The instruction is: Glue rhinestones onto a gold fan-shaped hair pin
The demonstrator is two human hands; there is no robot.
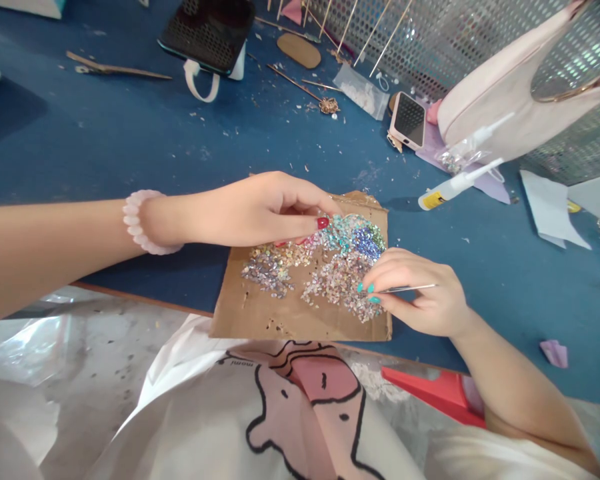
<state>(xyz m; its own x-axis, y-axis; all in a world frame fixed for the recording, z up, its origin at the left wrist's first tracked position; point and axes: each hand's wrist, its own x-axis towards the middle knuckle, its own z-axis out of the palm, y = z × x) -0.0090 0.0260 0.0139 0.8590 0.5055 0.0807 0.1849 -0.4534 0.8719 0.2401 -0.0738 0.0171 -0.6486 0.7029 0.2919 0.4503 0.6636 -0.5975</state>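
Sequins (337, 277) lie under the half-curled left hand (273, 210), grip unclear; the right hand (423, 297) pinches a thin tool (410, 289)

two hands — one left hand (265, 210), one right hand (425, 293). one bracelet (139, 221), one thin tool (413, 289), one cardboard (300, 327). gems (335, 280) too many to count. on the one desk (120, 140): one phone (410, 121), one black device (210, 33), one flower pin (329, 105), one zip bag (363, 92), one handbag (485, 87), one yellow-labelled bottle (437, 197). upright sticks (373, 32) — at least four, cut off by the view's edge, so the full number cannot be told.
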